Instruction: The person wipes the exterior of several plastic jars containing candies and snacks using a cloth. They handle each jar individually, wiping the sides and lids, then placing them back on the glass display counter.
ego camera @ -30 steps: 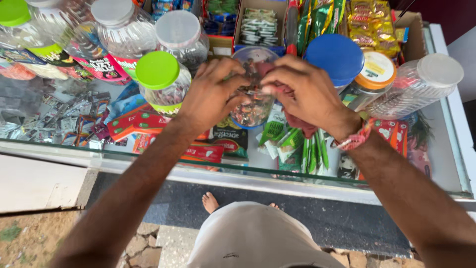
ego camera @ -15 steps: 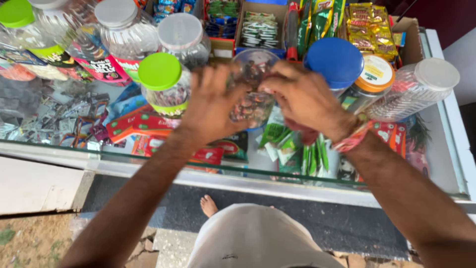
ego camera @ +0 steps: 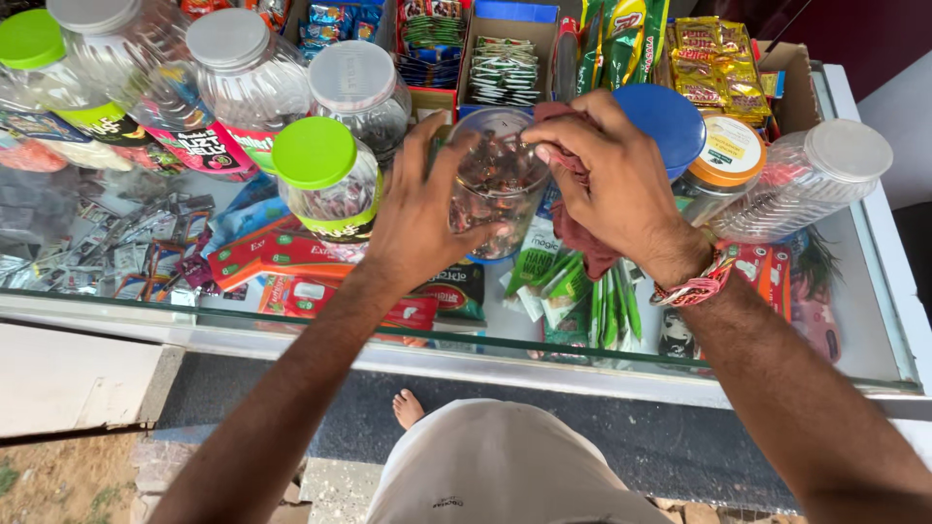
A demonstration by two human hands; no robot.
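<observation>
The left hand (ego camera: pixel 419 215) is gripping the side of an open clear jar (ego camera: pixel 495 184) of dark wrapped sweets, fingers wrapped round its left wall, thumb toward the near side. The jar is sitting approx. mid-counter, toward the far edge, w/ its mouth facing up and no lid on it. The right hand (ego camera: pixel 612 180) is curling over the jar's right rim, fingers bent at the mouth & clutching a dark red cloth (ego camera: pixel 581 243) that's hanging down below the palm; a red beaded band (ego camera: pixel 691 288) is circling that wrist. Just left of the jar a green-lid jar (ego camera: pixel 325 180) is standing, nearly touching the left hand. Right behind the right hand a blue-lid jar (ego camera: pixel 670 121) is standing, then an orange-lid jar (ego camera: pixel 726 160) & a clear plastic jar lying tilted (ego camera: pixel 811 180) toward the counter's right edge. More white-lid jars (ego camera: pixel 243 73) are crowding the far left corner; boxes of sachets (ego camera: pixel 505 68) are lining the far edge. The glass counter (ego camera: pixel 874 320) is showing packets on a shelf underneath. Below the near edge a bare foot (ego camera: pixel 408 408) is resting on dark ground.
</observation>
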